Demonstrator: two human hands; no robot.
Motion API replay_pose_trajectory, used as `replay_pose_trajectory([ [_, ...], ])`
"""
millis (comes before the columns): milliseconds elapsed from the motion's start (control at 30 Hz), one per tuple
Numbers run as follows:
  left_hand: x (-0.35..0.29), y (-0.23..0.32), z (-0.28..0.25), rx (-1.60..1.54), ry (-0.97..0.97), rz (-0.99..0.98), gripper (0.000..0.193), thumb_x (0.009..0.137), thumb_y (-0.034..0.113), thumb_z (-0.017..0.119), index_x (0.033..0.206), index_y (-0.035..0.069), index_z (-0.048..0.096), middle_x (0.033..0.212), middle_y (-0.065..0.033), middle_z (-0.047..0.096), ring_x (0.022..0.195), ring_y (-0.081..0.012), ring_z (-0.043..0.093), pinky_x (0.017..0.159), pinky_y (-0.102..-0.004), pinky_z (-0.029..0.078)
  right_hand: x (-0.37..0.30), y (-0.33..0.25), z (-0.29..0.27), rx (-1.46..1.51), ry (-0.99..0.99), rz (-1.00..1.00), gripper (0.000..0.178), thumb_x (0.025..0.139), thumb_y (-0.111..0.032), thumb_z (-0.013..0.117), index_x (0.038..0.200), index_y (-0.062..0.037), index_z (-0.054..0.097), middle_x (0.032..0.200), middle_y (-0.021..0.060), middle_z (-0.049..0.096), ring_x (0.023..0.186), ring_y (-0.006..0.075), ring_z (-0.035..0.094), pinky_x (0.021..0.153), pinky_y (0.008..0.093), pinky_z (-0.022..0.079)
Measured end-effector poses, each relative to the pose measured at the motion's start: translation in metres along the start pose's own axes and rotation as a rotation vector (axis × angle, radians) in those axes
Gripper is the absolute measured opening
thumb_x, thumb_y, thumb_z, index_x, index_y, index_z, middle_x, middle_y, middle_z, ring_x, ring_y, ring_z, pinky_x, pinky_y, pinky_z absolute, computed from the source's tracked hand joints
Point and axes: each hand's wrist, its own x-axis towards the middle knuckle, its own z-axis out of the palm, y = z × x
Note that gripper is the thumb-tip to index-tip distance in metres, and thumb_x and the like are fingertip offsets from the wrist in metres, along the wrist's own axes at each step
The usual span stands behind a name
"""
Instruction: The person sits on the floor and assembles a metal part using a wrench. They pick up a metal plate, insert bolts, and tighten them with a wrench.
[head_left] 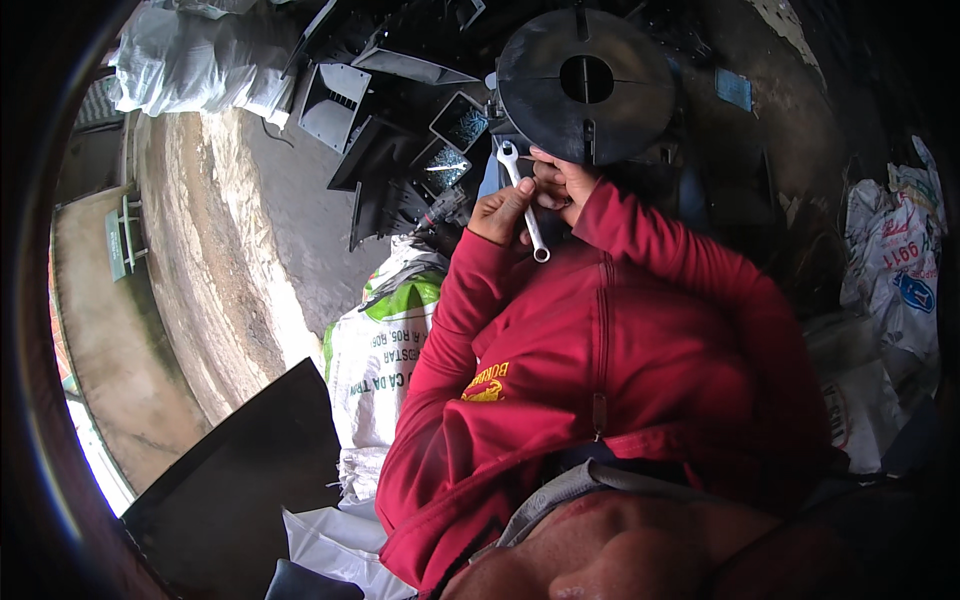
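Observation:
My left hand [500, 212] is closed around the middle of a silver combination wrench [534, 232], thumb pressed along its shaft. The wrench stands nearly upright in the picture, one end by the disc and its ring end toward my body. Just to the right, my right hand [567, 186] has its fingers curled, the index finger reaching to the disc's near edge; whatever they pinch is too small or hidden to make out. Beyond both hands is a large round black disc [635, 105] with a centre hole and slots at its rim. What lies under the disc is mostly hidden.
Left of the disc sit two square bins [437, 172] of small screws, with dark angular parts and a grey slotted part [328, 118] around them. A white-green sack [375, 345] stands by my left arm; more sacks [900, 255] are at right. A dark panel [250, 440] lies lower left.

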Motion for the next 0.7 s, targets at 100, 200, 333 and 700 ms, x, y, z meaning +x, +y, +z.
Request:
replay_pose_trajectory([
  [100, 0.007, -0.006, -0.004, -0.043, -0.007, 0.006, 0.036, 0.096, 0.033, 0.05, 0.083, 0.002, 0.065, 0.069, -0.0027, 0.062, 0.044, -0.0058, 0.042, 0.042, -0.0194, 0.031, -0.004, 0.0, 0.003, 0.03, 0.002, 0.048, 0.045, 0.087, -0.034, 0.059, 0.053, -0.0193, 0.033, 0.046, -0.0055, 0.03, 0.04, 0.0079, 0.032, 0.042, 0.0232, 0.029],
  [200, 0.01, -0.001, -0.004, -0.032, -0.015, -0.048, 0.037, 0.096, 0.034, 0.049, 0.081, 0.003, 0.064, 0.065, -0.0044, 0.062, 0.043, -0.0076, 0.047, 0.041, -0.0197, 0.034, -0.007, -0.001, 0.003, 0.026, 0.0, 0.093, 0.045, 0.087, -0.036, 0.059, 0.053, -0.0188, 0.034, 0.046, -0.0054, 0.031, 0.039, 0.0082, 0.032, 0.04, 0.0224, 0.029],
  [333, 0.018, -0.002, -0.014, 0.08, -0.045, -0.124, 0.038, 0.095, 0.035, 0.051, 0.084, 0.001, 0.065, 0.064, -0.0077, 0.062, 0.043, -0.0116, 0.054, 0.041, -0.021, 0.039, -0.006, -0.001, 0.001, -0.044, 0.063, 0.062, 0.046, 0.088, -0.036, 0.059, 0.053, -0.0185, 0.035, 0.046, -0.0056, 0.031, 0.037, 0.0079, 0.031, 0.039, 0.0221, 0.029],
  [700, 0.025, -0.009, -0.033, 0.032, -0.14, -0.136, 0.039, 0.094, 0.032, 0.054, 0.078, -0.002, 0.065, 0.067, -0.0098, 0.064, 0.044, -0.0157, 0.058, 0.043, -0.0231, 0.046, 0.014, 0.017, -0.022, 0.011, 0.077, 0.077, 0.046, 0.089, -0.031, 0.059, 0.053, -0.019, 0.034, 0.045, -0.0074, 0.029, 0.037, 0.0062, 0.027, 0.039, 0.0218, 0.029],
])
